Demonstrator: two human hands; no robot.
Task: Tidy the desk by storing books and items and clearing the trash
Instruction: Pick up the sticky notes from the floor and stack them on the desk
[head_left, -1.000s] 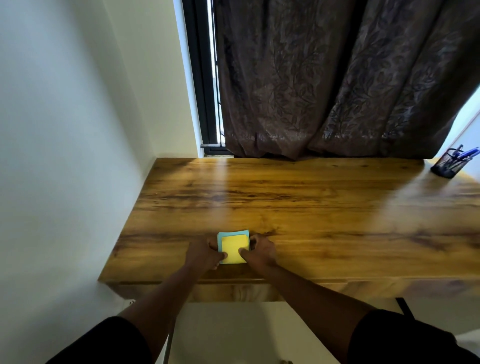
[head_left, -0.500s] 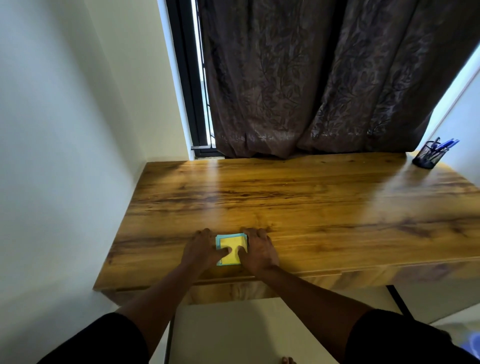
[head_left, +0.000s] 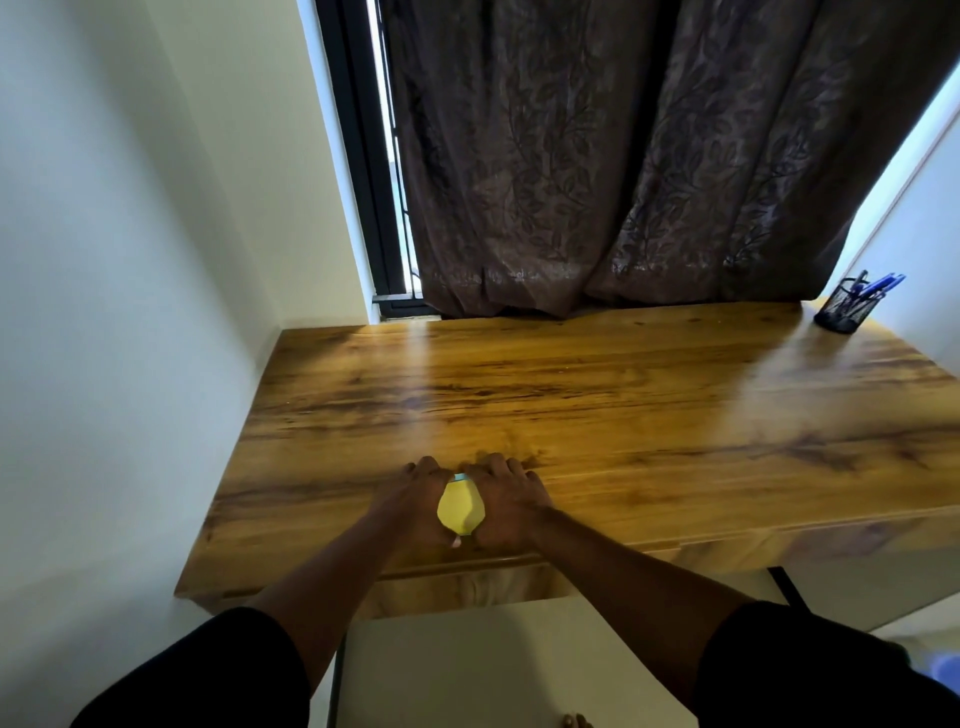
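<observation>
The wooden desk (head_left: 597, 405) is carrying a pen holder (head_left: 844, 306) at its far right corner. Near the front edge, the left hand (head_left: 415, 501) and right hand (head_left: 511, 501) are pressing together on a sticky-note pad (head_left: 461, 512), fingers curling round its sides. It is looking light and soft, so holding by the edges seems best.

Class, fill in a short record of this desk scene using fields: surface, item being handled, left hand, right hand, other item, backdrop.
surface: wooden desk, set against a white wall
item being handled: stack of sticky notes, yellow on top with a blue edge showing, near the desk's front edge
left hand: curled against the stack's left side
right hand: curled against the stack's right side
grip: both hands close in on the stack from either side
other item: black mesh pen holder with blue pens, far right corner
backdrop: dark patterned curtain
</observation>
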